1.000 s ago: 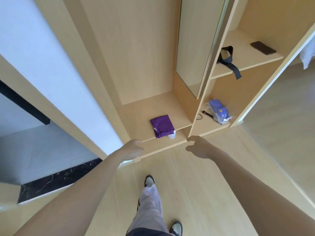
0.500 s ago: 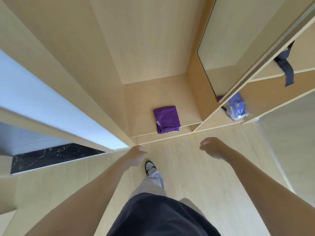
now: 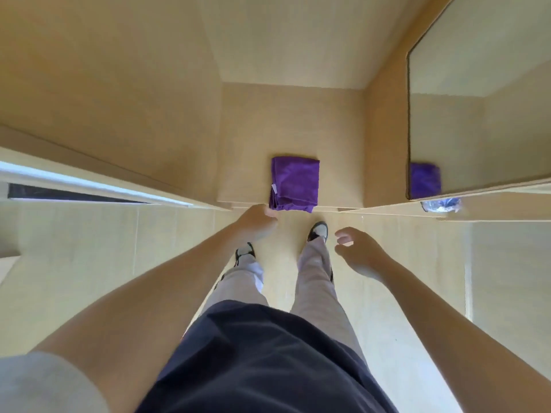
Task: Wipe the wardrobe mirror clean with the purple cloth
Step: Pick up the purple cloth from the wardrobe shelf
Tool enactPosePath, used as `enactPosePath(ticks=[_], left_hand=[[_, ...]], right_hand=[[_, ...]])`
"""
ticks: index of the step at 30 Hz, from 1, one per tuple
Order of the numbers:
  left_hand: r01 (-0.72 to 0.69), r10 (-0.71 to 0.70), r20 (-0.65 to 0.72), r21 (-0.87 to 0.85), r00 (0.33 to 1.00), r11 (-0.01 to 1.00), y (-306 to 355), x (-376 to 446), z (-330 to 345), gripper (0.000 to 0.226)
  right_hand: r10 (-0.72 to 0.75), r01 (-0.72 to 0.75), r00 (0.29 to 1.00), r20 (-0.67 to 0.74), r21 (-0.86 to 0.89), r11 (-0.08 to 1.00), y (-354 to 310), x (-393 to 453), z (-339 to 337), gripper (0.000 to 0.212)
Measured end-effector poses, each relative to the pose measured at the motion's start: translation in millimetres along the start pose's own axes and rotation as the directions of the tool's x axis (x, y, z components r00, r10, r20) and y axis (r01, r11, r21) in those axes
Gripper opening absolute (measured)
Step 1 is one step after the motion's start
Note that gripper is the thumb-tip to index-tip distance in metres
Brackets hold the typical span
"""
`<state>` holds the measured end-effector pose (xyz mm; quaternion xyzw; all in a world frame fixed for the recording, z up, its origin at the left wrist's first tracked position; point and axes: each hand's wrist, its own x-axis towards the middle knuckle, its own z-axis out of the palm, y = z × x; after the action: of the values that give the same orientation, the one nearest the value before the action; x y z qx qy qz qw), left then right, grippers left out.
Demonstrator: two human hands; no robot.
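Since the earlier frame, both hands are seen closer to the wardrobe and the view is tilted further down, so both legs and shoes are now shown. The left hand [image 3: 257, 221] is held just in front of the near left corner of the cloth [image 3: 294, 183], fingers loosely curled and holding nothing; contact with the cloth cannot be told. The right hand [image 3: 357, 254] is held over the floor [image 3: 89, 248], fingers relaxed and slightly spread, gripping nothing. The cloth is laid folded at the front edge of the wardrobe's bottom shelf [image 3: 340, 150]. The mirror [image 3: 477, 114] is fixed to the right-side panel, with the cloth reflected in it.
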<state>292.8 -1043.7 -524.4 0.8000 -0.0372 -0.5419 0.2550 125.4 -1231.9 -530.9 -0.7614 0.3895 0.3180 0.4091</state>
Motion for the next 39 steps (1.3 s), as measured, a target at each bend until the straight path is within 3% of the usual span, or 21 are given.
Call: enactPosePath(ticks=[2, 5, 7, 9, 12, 14, 17, 19, 21, 25, 30, 33, 35, 37, 39], left_hand=[[0.071, -0.074, -0.027, -0.111, 0.997, 0.991, -3.6, 4.2, 7.5, 0.022], [0.189, -0.203, -0.014, -0.311, 0.979, 0.932, -5.3, 13.2, 28.5, 0.011], [0.293, -0.294, 0.066, -0.435, 0.954, 0.851, -4.7, 27.2, 45.4, 0.011], [0.304, -0.308, 0.086, -0.542, 0.948, 0.784, -3.5, 48.5, 59.0, 0.012], [0.300, -0.310, 0.104, -0.653, 0.945, 0.695, -6.2, 74.8, 71.4, 0.013], [0.309, -0.324, 0.090, -0.617, 0.942, 0.724, -9.8, 85.2, 75.7, 0.013], [0.248, -0.248, 0.039, -0.306, 0.968, 0.919, -20.7, 115.5, 68.1, 0.016], [0.236, -0.236, 0.009, -0.092, 0.972, 0.968, -26.6, 146.5, 56.7, 0.026], [0.208, -0.208, -0.008, 0.037, 0.978, 0.977, -25.7, 182.2, 47.3, 0.030], [0.084, -0.084, 0.000, 0.133, 0.996, 0.988, -19.8, 243.3, 44.1, 0.034], [-0.026, -0.017, 0.155, 0.275, 0.988, 0.961, -40.4, 262.2, 61.8, 0.030], [0.001, -0.055, 0.189, 0.274, 0.980, 0.962, -57.8, 257.7, 61.8, 0.020], [0.017, -0.075, 0.190, 0.293, 0.979, 0.956, -64.7, 253.7, 56.0, 0.017], [0.060, -0.108, 0.158, 0.280, 0.982, 0.958, -60.6, 246.7, 44.8, 0.014], [0.075, -0.106, 0.130, 0.226, 0.986, 0.971, -47.1, 238.4, 33.2, 0.015]], right_hand=[[0.029, -0.028, 0.999, 0.021, -0.071, 0.997, 7.8, 16.9, -10.8, 0.057], [0.069, -0.060, 0.997, 0.042, -0.191, 0.980, 16.9, 41.8, -29.3, 0.072], [0.108, -0.099, 0.994, 0.036, -0.195, 0.976, 18.1, 62.7, -37.1, 0.069], [0.137, -0.127, 0.989, 0.049, -0.166, 0.978, 19.5, 84.5, -38.1, 0.060], [0.086, -0.046, 0.984, 0.158, -0.243, 0.969, 8.9, 118.4, -33.6, 0.043], [0.059, 0.007, 0.974, 0.219, -0.290, 0.957, -4.0, 132.8, -26.1, 0.031], [0.019, 0.025, 0.981, 0.191, -0.225, 0.974, -18.6, 173.1, -12.1, 0.026], [0.015, 0.005, 0.991, 0.134, -0.151, 0.989, -23.5, 204.3, 2.0, 0.026], [0.002, 0.007, 0.998, 0.058, -0.143, 0.990, -25.9, 234.6, 18.9, 0.028], [-0.141, 0.126, 0.987, -0.082, -0.174, 0.977, -35.4, 289.5, 66.0, 0.025], [-0.264, 0.200, 0.960, -0.089, -0.438, 0.876, -35.3, 326.6, 121.5, 0.049], [-0.348, 0.215, 0.916, -0.198, -0.490, 0.845, -22.1, 328.3, 135.0, 0.023], [-0.299, 0.212, 0.922, -0.246, -0.325, 0.922, -15.8, 322.6, 133.1, 0.010], [-0.176, 0.180, 0.938, -0.298, -0.015, 0.984, -15.3, 310.2, 118.1, 0.006], [-0.096, 0.184, 0.936, -0.338, 0.239, 0.953, -16.8, 294.0, 93.9, 0.005]])
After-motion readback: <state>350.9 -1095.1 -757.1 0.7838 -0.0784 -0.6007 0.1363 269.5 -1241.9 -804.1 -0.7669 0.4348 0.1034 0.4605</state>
